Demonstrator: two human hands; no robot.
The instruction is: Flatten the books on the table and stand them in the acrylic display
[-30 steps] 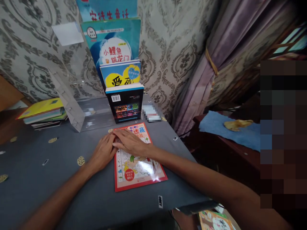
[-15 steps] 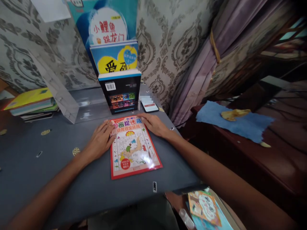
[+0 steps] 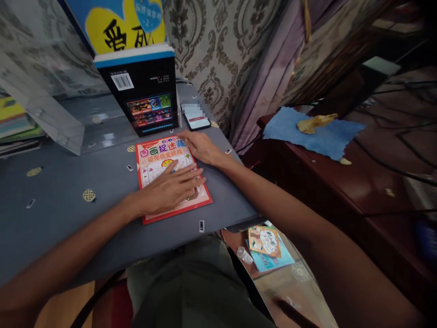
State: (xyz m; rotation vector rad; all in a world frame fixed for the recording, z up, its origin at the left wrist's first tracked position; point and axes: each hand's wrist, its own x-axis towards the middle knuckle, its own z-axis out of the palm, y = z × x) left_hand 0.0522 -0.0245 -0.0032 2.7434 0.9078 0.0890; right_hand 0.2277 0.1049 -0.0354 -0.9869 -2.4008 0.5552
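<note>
Touching book (image 3: 160, 161) — left grip (image 3: 168, 189) spread

Left fingers (image 3: 188, 176) spread flat; right fingers (image 3: 187, 135) bent, farther forward; both forearms (image 3: 95, 230) extended.

On my feed, my left hand (image 3: 174, 187) partly hid the red-bordered book (image 3: 160, 157); the top edge cut off the yellow-and-blue book (image 3: 118, 27), and pixelation masked part of the phone (image 3: 198, 122).
</note>
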